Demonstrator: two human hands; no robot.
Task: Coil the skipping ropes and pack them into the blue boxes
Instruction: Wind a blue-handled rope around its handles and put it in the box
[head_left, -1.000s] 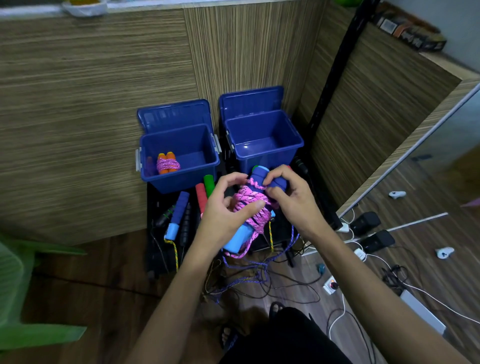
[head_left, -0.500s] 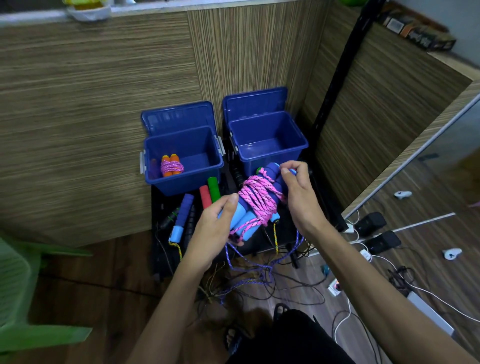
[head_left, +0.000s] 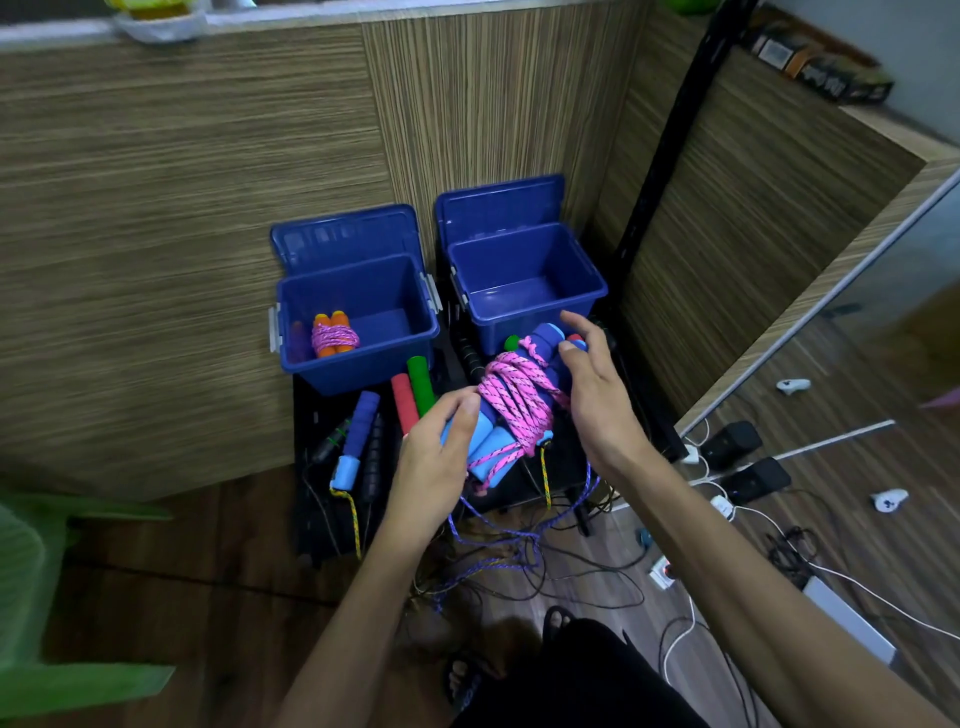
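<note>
A skipping rope bundle (head_left: 514, 402), pink cord wound around two blue foam handles, is held in front of the two open blue boxes. My left hand (head_left: 434, 462) grips the light-blue lower ends of the handles. My right hand (head_left: 592, 395) is at the upper ends, its fingers spread and only lightly touching them. The left blue box (head_left: 363, 371) holds one coiled rope with orange handles (head_left: 334, 335). The right blue box (head_left: 589, 278) shows a bare floor, and the bundle's top sits just before its front wall.
Loose ropes lie on a black stand below the boxes: a blue handle (head_left: 359, 423), a red one (head_left: 404, 410) and a green one (head_left: 420, 379). Purple cord (head_left: 498, 540) tangles on the floor. A green chair (head_left: 31, 571) stands left; cables and a power strip (head_left: 852, 618) lie right.
The bundle has risen toward the right box. My left hand has slid down to the light-blue ends, and my right hand has loosened from the handle tops, fingers spreading.
</note>
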